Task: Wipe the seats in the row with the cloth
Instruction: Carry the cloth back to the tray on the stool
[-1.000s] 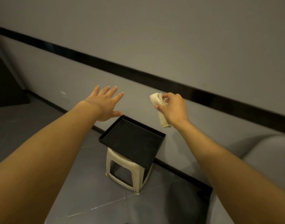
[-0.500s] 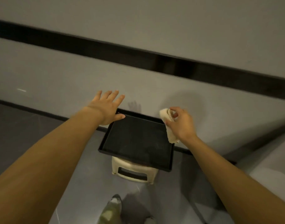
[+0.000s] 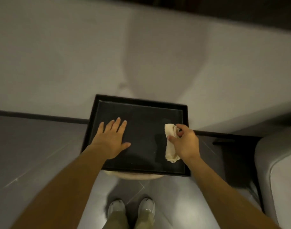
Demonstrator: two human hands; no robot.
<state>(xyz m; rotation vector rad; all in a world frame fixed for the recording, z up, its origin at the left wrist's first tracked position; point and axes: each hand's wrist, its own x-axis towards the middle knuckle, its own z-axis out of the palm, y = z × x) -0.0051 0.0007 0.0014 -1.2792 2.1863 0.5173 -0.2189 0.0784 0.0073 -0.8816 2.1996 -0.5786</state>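
- We looked straight down on a black tray (image 3: 141,98) that sat on a cream stool (image 3: 134,176). Only the stool's near rim showed below the tray's front edge.
- Our left hand (image 3: 110,140) lay flat over the left part of the tray, fingers straight and slightly spread, thumb out to the side, with nothing in it. We could not tell whether the palm pressed on the tray.
- Our right hand (image 3: 185,143) pinched a bunched cream cloth (image 3: 169,146) between thumb and curled fingers.
- The cloth hung over the right part of the tray, its upper end bunched at the fingertips and its lower end drooping below the wrist, close to the tray's floor. We could not tell whether it touched.
- A pale grey upholstered seat (image 3: 276,162) stood at the right edge of the view, apart from the tray, with a dark gap between them. The cloth was not on it.
- A grey wall (image 3: 67,55) rose behind the tray, and a dark baseboard (image 3: 42,116) ran along its foot.
- The floor (image 3: 34,146) was of grey tiles, and a pair of light shoes (image 3: 116,207) stood on it just in front of the stool.
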